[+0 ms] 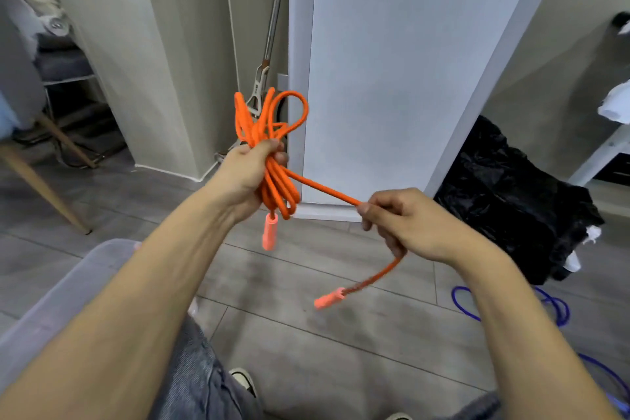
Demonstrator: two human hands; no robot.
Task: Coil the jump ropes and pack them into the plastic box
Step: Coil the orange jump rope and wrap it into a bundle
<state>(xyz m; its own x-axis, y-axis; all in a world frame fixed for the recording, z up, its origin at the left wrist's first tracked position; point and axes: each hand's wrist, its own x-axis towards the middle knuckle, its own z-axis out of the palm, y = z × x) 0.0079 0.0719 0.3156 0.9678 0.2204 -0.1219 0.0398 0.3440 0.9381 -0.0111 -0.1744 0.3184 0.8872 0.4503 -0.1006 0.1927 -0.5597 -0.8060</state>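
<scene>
From the head view we see a translucent plastic box point(68, 286) at lower left, its contents hidden. Our left hand point(250, 174) grips the coiled orange jump rope point(272, 133), loops upright, one handle point(269, 232) hanging down. Our right hand point(402, 218) pinches the free strand; the other handle point(329, 298) dangles left. A blue jump rope point(559, 310) lies on the grey floor point(306, 351).

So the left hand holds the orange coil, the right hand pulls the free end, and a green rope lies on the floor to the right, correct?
Not quite: the rope on the floor is blue, not green, as the head view shows. The rest stands: the left hand holds the orange coil, and the right hand pulls the free end.
</scene>
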